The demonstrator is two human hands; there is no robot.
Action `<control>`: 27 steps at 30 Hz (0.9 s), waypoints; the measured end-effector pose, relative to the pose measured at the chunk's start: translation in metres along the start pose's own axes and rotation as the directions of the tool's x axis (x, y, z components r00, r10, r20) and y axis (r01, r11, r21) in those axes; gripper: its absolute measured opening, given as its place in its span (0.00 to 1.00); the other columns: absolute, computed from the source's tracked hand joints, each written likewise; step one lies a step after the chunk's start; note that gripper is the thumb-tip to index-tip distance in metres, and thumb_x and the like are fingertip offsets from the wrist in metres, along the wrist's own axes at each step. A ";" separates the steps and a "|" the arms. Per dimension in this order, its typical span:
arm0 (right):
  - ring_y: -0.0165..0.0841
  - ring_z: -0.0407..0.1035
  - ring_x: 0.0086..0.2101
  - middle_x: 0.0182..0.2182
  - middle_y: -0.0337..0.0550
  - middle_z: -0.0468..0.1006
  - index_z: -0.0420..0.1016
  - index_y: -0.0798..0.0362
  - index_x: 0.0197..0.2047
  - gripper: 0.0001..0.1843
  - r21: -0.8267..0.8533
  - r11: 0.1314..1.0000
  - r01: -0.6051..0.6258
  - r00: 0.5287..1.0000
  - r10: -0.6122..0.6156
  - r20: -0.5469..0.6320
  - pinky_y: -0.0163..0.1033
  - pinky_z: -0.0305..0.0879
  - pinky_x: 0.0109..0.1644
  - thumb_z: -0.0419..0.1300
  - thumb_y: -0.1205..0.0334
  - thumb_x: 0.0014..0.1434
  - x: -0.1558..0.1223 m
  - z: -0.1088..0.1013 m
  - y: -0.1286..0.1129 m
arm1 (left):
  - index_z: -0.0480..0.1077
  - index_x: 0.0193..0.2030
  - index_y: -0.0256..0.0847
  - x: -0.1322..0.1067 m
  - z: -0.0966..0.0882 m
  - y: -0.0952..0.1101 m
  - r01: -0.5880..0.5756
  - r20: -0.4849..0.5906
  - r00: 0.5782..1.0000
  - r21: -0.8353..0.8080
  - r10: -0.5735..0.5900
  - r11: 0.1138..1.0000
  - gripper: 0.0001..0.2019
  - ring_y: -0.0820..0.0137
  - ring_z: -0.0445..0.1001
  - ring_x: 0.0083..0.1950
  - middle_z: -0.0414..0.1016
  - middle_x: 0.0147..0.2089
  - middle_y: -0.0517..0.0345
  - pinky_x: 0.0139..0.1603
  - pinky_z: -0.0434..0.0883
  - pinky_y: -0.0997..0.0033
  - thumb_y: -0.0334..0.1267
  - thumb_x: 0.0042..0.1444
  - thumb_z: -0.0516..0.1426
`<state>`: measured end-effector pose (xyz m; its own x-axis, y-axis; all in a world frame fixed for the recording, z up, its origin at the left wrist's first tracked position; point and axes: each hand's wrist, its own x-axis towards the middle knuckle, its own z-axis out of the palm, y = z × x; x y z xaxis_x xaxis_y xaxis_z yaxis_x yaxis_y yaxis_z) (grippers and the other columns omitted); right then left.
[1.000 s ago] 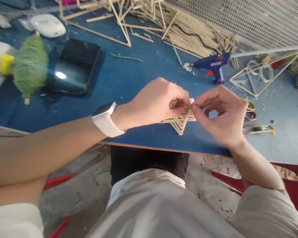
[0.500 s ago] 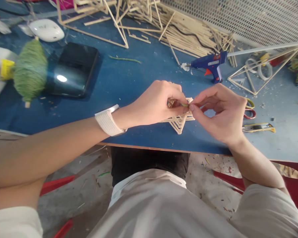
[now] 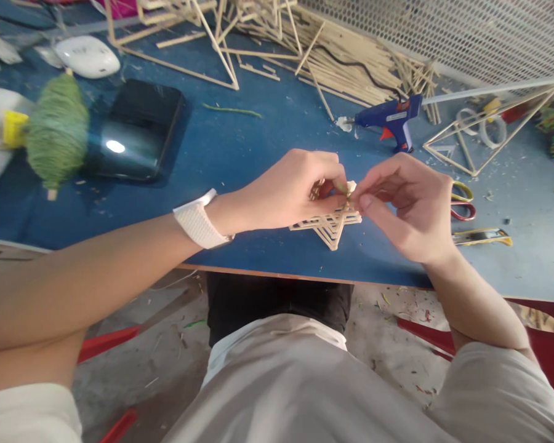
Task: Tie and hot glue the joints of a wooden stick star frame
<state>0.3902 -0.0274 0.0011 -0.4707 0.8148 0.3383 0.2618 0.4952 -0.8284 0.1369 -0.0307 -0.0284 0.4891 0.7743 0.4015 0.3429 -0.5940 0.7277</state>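
Note:
A small star made of nested wooden sticks (image 3: 331, 237) lies on the blue tabletop, its upper part hidden under my fingers. My left hand (image 3: 300, 187), with a pale watch band on its wrist, is closed in a pinch at the star's upper right point. A short bit of green yarn (image 3: 343, 189) shows at its fingertips. Facing it, my right hand (image 3: 409, 209) pinches thumb and forefinger together at the same point, on what looks like the yarn's other end. Most of the yarn is hidden by the fingers.
A blue glue gun (image 3: 390, 118) lies beyond my right hand; scissors (image 3: 463, 201) and a yellow cutter knife (image 3: 482, 237) lie right of it. At left are a green yarn spool (image 3: 58, 132) and a black phone-like slab (image 3: 141, 129). Loose sticks (image 3: 351, 55) are piled behind.
My fingertips have shifted slightly at the star's point, and my right hand has turned a little. The green strand between the hands shows less than before.

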 end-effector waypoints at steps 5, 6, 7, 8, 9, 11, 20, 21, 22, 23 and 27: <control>0.36 0.82 0.30 0.35 0.38 0.89 0.84 0.45 0.48 0.09 0.064 0.994 -0.085 0.996 0.083 0.034 0.43 0.80 0.32 0.78 0.57 0.71 0.003 -0.005 0.009 | 0.86 0.49 0.42 0.000 -0.002 -0.001 -0.006 0.027 1.000 0.013 0.005 1.000 0.03 0.71 0.78 0.39 0.81 0.44 0.55 0.42 0.72 0.68 0.38 0.75 0.69; 0.36 0.82 0.29 0.35 0.38 0.89 0.83 0.45 0.48 0.11 0.067 0.993 -0.095 0.995 0.093 0.044 0.43 0.79 0.31 0.79 0.56 0.70 0.003 -0.005 0.010 | 0.86 0.49 0.42 0.000 -0.003 -0.001 -0.011 0.031 0.999 0.011 0.010 1.000 0.03 0.70 0.79 0.39 0.81 0.44 0.55 0.43 0.72 0.68 0.37 0.76 0.68; 0.36 0.82 0.29 0.35 0.37 0.89 0.83 0.45 0.49 0.12 0.066 0.993 -0.101 0.994 0.097 0.050 0.43 0.79 0.31 0.80 0.56 0.69 0.003 -0.005 0.011 | 0.86 0.50 0.43 0.000 -0.003 -0.002 -0.017 0.036 0.999 0.010 0.017 1.000 0.03 0.70 0.79 0.39 0.82 0.45 0.55 0.43 0.73 0.68 0.36 0.76 0.68; 0.36 0.82 0.29 0.34 0.37 0.89 0.83 0.44 0.49 0.13 0.062 0.993 -0.101 0.994 0.099 0.050 0.42 0.78 0.30 0.81 0.55 0.68 0.003 -0.006 0.011 | 0.86 0.50 0.43 -0.001 -0.003 -0.002 -0.022 0.041 0.999 0.010 0.022 1.000 0.04 0.70 0.79 0.40 0.82 0.46 0.54 0.44 0.73 0.68 0.36 0.76 0.67; 0.35 0.82 0.29 0.34 0.37 0.89 0.83 0.44 0.49 0.14 0.052 0.994 -0.101 0.994 0.098 0.046 0.42 0.78 0.30 0.81 0.55 0.68 0.002 -0.006 0.011 | 0.86 0.50 0.43 -0.001 -0.004 -0.002 -0.027 0.046 0.999 0.013 0.027 1.000 0.04 0.70 0.80 0.40 0.82 0.46 0.54 0.44 0.73 0.68 0.35 0.76 0.67; 0.34 0.81 0.28 0.35 0.37 0.89 0.83 0.44 0.48 0.15 0.029 0.994 -0.101 0.994 0.100 0.048 0.41 0.76 0.28 0.82 0.55 0.67 0.002 -0.006 0.010 | 0.86 0.51 0.43 -0.001 -0.004 -0.003 -0.034 0.054 0.998 0.029 0.033 0.999 0.04 0.69 0.80 0.41 0.81 0.47 0.54 0.45 0.74 0.67 0.36 0.77 0.66; 0.34 0.83 0.26 0.38 0.38 0.92 0.83 0.45 0.47 0.18 -0.033 0.988 -0.148 0.985 0.150 0.087 0.40 0.70 0.24 0.85 0.60 0.60 0.004 -0.007 0.004 | 0.87 0.51 0.42 -0.001 -0.004 -0.002 -0.030 0.046 0.999 0.046 0.028 0.998 0.04 0.69 0.81 0.41 0.84 0.47 0.54 0.48 0.75 0.66 0.35 0.75 0.68; 0.33 0.81 0.24 0.38 0.38 0.92 0.83 0.45 0.46 0.18 -0.030 0.987 -0.155 0.984 0.157 0.085 0.40 0.68 0.23 0.85 0.60 0.60 0.004 -0.007 0.003 | 0.87 0.51 0.42 -0.001 -0.004 -0.002 -0.030 0.046 0.999 0.045 0.028 0.999 0.04 0.69 0.81 0.41 0.84 0.47 0.54 0.48 0.75 0.66 0.35 0.75 0.68; 0.32 0.80 0.23 0.38 0.38 0.92 0.83 0.46 0.46 0.18 -0.025 0.987 -0.160 0.984 0.162 0.079 0.40 0.67 0.22 0.85 0.61 0.60 0.003 -0.006 0.002 | 0.87 0.51 0.42 -0.001 -0.004 -0.002 -0.028 0.045 0.999 0.044 0.026 0.999 0.04 0.69 0.81 0.41 0.84 0.47 0.54 0.48 0.75 0.66 0.36 0.75 0.68; 0.32 0.80 0.22 0.38 0.37 0.93 0.83 0.46 0.46 0.17 -0.022 0.986 -0.166 0.983 0.167 0.069 0.40 0.66 0.22 0.85 0.61 0.60 0.003 -0.006 0.000 | 0.87 0.51 0.42 0.000 -0.004 -0.002 -0.024 0.045 0.999 0.046 0.022 0.999 0.04 0.69 0.81 0.41 0.84 0.47 0.53 0.48 0.75 0.66 0.36 0.75 0.68; 0.33 0.81 0.25 0.39 0.37 0.93 0.83 0.46 0.45 0.16 -0.065 0.982 -0.180 0.983 0.181 0.014 0.40 0.69 0.27 0.84 0.63 0.59 0.000 -0.003 -0.004 | 0.87 0.51 0.42 0.000 -0.004 -0.001 0.013 0.051 0.999 0.048 -0.016 0.999 0.06 0.69 0.80 0.41 0.85 0.46 0.52 0.47 0.75 0.67 0.40 0.76 0.67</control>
<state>0.3916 -0.0288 0.0052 -0.4273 0.8867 0.1767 0.3960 0.3593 -0.8451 0.1332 -0.0290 -0.0264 0.5237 0.7714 0.3615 0.3875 -0.5936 0.7053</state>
